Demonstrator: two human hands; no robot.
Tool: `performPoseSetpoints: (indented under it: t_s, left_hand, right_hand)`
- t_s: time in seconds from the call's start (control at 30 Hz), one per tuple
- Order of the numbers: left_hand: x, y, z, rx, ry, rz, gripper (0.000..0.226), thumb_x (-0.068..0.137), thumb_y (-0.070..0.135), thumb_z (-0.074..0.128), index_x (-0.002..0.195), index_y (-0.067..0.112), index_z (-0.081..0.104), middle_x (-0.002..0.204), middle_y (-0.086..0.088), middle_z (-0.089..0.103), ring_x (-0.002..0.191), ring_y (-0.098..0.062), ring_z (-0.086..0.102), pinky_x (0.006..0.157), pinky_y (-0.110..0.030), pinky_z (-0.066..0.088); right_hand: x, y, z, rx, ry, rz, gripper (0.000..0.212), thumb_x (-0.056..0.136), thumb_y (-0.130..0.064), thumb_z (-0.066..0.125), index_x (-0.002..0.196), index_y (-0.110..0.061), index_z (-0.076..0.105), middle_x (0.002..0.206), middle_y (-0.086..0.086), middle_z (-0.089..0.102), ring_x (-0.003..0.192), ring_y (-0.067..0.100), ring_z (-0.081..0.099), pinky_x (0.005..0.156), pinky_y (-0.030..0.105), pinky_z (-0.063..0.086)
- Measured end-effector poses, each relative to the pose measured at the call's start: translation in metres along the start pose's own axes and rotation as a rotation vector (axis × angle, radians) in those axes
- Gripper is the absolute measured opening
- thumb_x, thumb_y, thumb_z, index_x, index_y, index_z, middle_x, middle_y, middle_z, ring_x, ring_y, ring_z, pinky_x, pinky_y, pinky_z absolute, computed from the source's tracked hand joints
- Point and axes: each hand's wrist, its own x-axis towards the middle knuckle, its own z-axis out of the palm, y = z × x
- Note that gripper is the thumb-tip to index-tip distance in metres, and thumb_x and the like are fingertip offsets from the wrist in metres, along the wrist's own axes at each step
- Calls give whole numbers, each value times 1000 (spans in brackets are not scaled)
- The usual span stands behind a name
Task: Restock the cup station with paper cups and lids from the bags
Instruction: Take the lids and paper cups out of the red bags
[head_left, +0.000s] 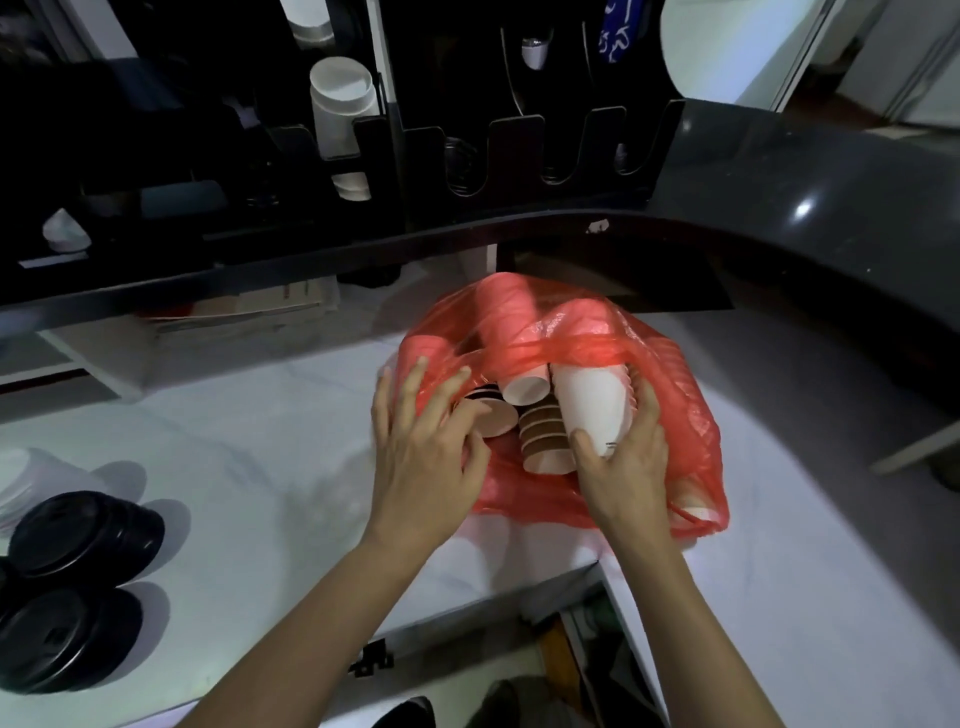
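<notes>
Red plastic bag (691, 415) is where both hands are busy, sitting on the white bench (249, 426) right in the middle. Right hand (623, 457) is wrapped around a white paper cup stack (589, 405) lying on its side at the bag's mouth, thumb on one side, fingers (647, 395) on the other. Left hand (421, 447) is at about 9 o'clock from that stack, fingers spread, resting on the bag's edge, thumb touching a cup's rim; not gripping anything as far as I can tell. Between the hands there's a brown ribbed cup stack (543, 436), and another white stack (511, 338) at 12 o'clock under the plastic. Black lids (78, 566) are piled way off at 8 o'clock on the bench. The black cup station (519, 150) is up at 12 o'clock, with white cups (340, 104) in one slot.
</notes>
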Motion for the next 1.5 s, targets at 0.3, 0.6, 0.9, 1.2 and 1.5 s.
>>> performPoseSetpoints:
  t_s: [0.3,0.6,0.9,1.2,1.5]
  left_hand:
    - [-22,23,10,-331,-271,71,37,98,29,45,129,23,65,134,7,63,141,-14,38,122,-36,22]
    - [-45,31,-8,-741,-667,-187,51,107,35,47,154,44,32,158,14,40,146,-7,35,121,-40,32]
    - [-59,23,-40,-912,-674,-226,54,104,36,54,151,50,33,152,18,47,136,1,46,115,-41,43]
    - [-57,-4,-86,-1046,-470,-232,56,103,20,58,144,52,38,140,32,52,129,11,49,99,-15,48]
    - [-66,-65,-123,-1002,-215,-444,54,103,15,57,147,40,38,130,41,53,124,7,55,104,-30,53]
  right_hand:
    - [-44,9,-8,-4,49,38,79,91,-35,69,156,-32,23,149,1,40,134,20,40,111,49,41]
    - [-102,4,-11,71,56,39,74,92,-36,70,151,-43,26,140,-16,36,127,10,41,99,36,48]
    - [-137,-13,-4,166,123,-17,78,83,-48,68,150,-48,27,142,-17,42,127,9,49,98,46,56]
    - [-141,-64,12,350,41,-251,90,84,-16,82,152,-43,30,139,-23,51,124,9,58,90,37,60]
    - [-136,-117,73,408,-198,-369,89,82,-8,83,151,-30,33,143,-12,48,128,9,54,98,29,55]
